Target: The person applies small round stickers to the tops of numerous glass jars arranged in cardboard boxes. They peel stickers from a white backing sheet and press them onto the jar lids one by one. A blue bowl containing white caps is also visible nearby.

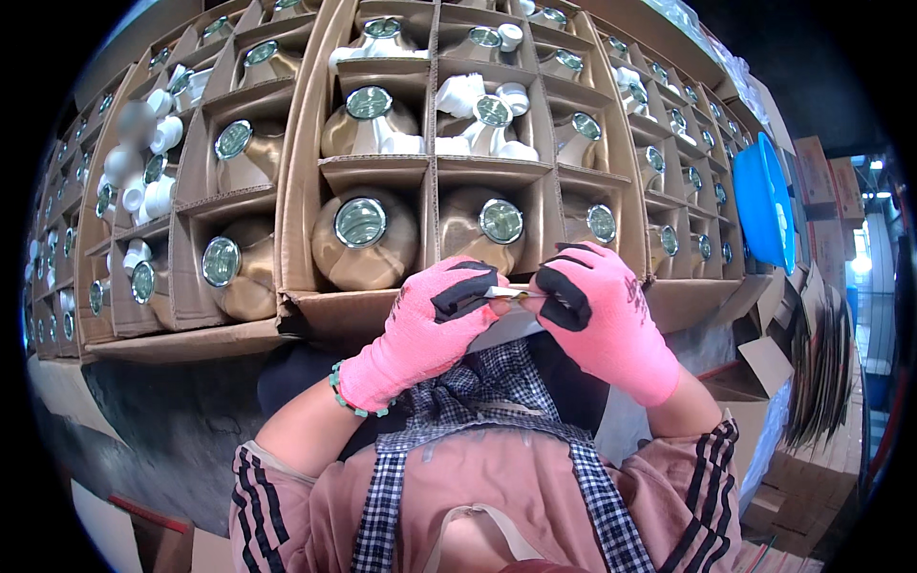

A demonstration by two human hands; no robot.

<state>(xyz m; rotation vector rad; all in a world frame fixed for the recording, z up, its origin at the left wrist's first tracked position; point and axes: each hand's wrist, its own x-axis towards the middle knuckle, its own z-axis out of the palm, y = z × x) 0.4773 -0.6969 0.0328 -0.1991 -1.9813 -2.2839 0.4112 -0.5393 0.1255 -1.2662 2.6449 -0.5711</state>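
My left hand (pixel 425 320) and my right hand (pixel 607 320), in pink gloves with black fingertips, meet in front of the nearest carton. Between them they pinch a small thin whitish strip (pixel 504 292); its exact kind is too small to tell. Just beyond my fingers stand round gold-coloured glass bottles (pixel 365 250) with shiny silver-rimmed mouths, each in its own cell of the open cardboard carton (pixel 296 205). Another such bottle (pixel 482 229) is partly hidden behind my hands.
More divided cartons with the same bottles stand left (pixel 172 329) and right (pixel 702 286). White plastic pieces (pixel 463 95) lie among several bottle necks. A blue basin (pixel 764 205) rests at the right edge. Flattened cardboard sheets (pixel 821 353) stand at the far right.
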